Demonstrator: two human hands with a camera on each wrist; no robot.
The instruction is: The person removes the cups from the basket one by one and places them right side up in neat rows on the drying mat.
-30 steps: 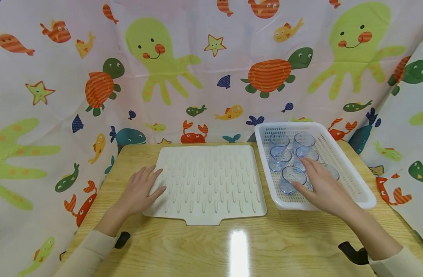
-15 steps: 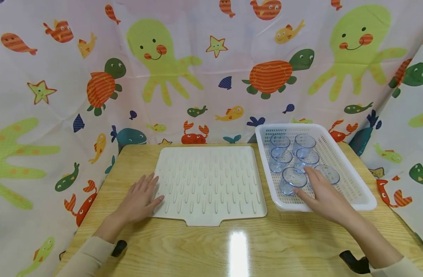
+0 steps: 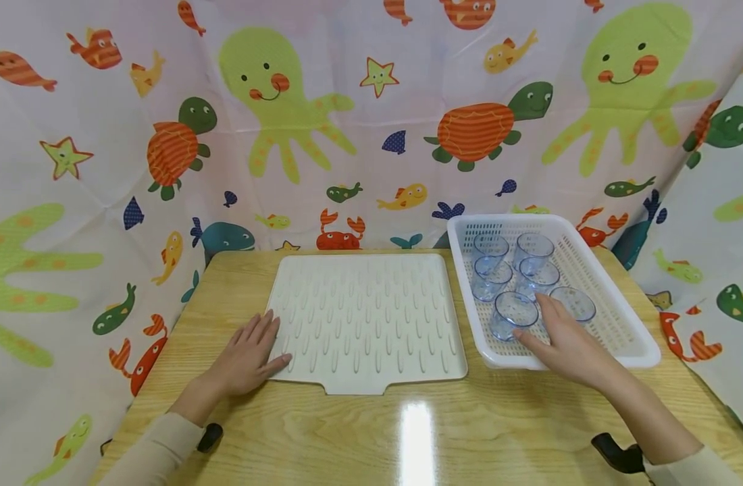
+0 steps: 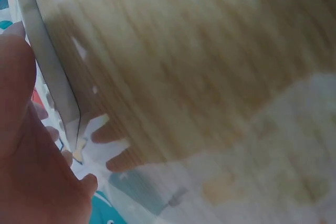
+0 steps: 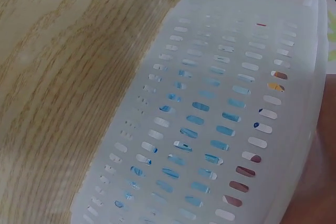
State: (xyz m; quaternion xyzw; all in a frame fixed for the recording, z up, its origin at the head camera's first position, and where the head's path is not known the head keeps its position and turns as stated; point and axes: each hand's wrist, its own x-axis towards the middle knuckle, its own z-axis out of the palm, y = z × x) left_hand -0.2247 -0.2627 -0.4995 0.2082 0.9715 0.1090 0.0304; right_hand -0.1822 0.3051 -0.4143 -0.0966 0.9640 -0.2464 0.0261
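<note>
Several clear blue-tinted drinking glasses stand in a white perforated plastic basket (image 3: 627,331) on the right. My right hand (image 3: 575,347) is over the basket's front edge, thumb and forefinger apart. Its thumb overlaps the front-left glass (image 3: 508,320) in the head view, while another glass (image 3: 575,305) stands just beyond the fingers. The right wrist view has the slotted basket wall (image 5: 210,82) with blue showing through. On the left, my left hand (image 3: 244,361) lies with fingers extended along the left edge of a cream ridged draining tray (image 3: 359,317).
Under everything is a glossy wooden table (image 3: 323,439). A curtain (image 3: 347,135) printed with sea animals surrounds it at the back and sides. The draining tray's short spout (image 3: 355,389) points toward the table's front.
The left hand has moved slightly left and lowered onto the tray's edge. My right hand has drawn a little toward the front, with its fingertips now lower among the front glasses.
</note>
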